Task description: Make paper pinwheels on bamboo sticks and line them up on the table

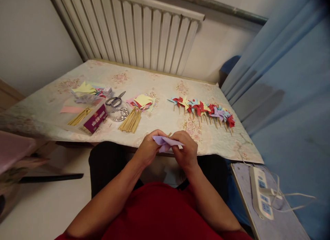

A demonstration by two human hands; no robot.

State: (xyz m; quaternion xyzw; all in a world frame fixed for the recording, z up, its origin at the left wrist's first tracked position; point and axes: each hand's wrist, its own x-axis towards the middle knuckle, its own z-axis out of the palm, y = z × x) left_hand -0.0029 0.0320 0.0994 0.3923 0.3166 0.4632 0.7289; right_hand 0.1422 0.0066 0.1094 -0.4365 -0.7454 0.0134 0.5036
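Between my two hands, just in front of the table edge, is a purple paper pinwheel point(165, 142) with a short end of a thin stick showing above it. My left hand point(151, 147) is closed on the left side of the paper. My right hand point(186, 150) pinches its right side, and my fingertips hide the middle of it. A row of finished-looking paper pinwheels point(199, 107) in red, blue, yellow and purple lies on the table to the right. Left of centre sit a bundle of thin sticks point(130, 121) and a stack of coloured paper squares point(143, 101).
Scissors point(115, 101) rest over a round clear container point(118, 114) of small shiny pieces. Beside it stands a purple box point(96, 119), with more sticks and cut paper point(86, 88) further left. A power strip point(261, 193) with cables lies at the lower right. A radiator point(144, 33) lines the wall.
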